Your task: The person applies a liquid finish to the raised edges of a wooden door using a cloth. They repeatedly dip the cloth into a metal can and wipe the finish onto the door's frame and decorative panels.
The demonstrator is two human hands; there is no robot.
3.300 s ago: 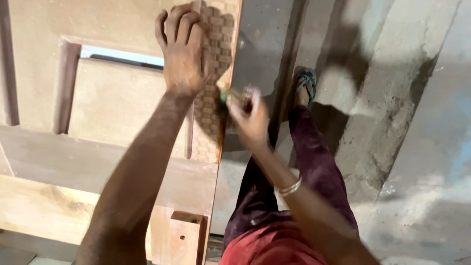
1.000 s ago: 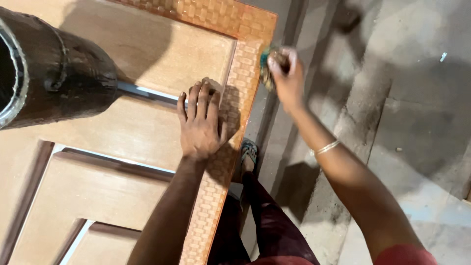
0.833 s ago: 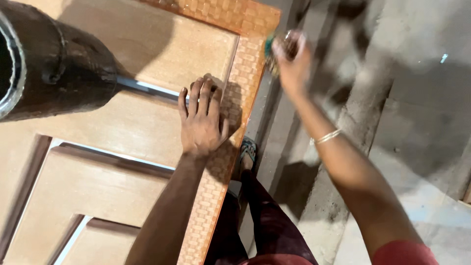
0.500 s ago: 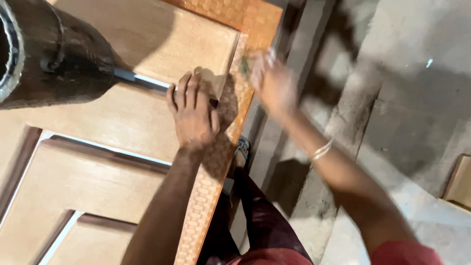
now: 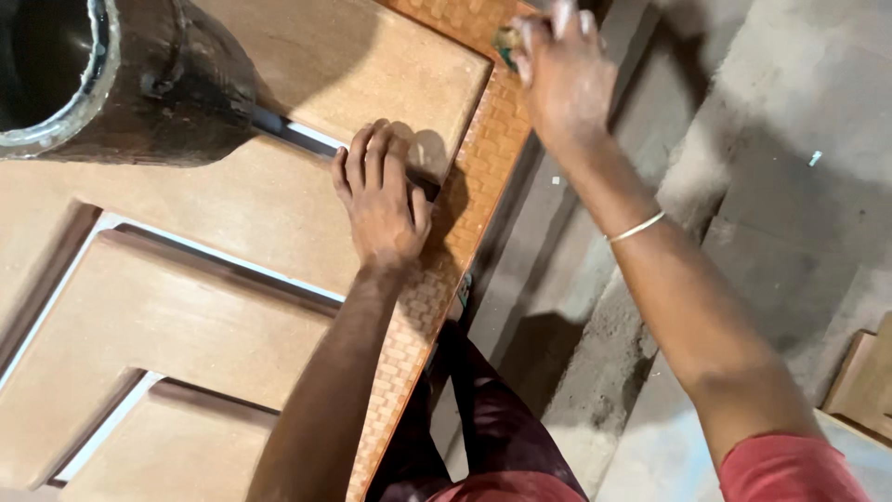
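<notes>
The left hand (image 5: 381,200) lay flat, fingers spread, pressed on the wooden panelled door (image 5: 232,279) near its right edge, beside the groove between two panels. The right hand (image 5: 557,70) was closed around a small greenish pad (image 5: 506,39), held against the door's orange basket-weave border strip (image 5: 465,186) at the upper corner; the pad was mostly hidden by the fingers. A thin bangle (image 5: 636,226) sat on the right wrist. A dark cylindrical pipe (image 5: 130,84) intruded at upper left. A grey concrete floor (image 5: 743,186) lay to the right.
</notes>
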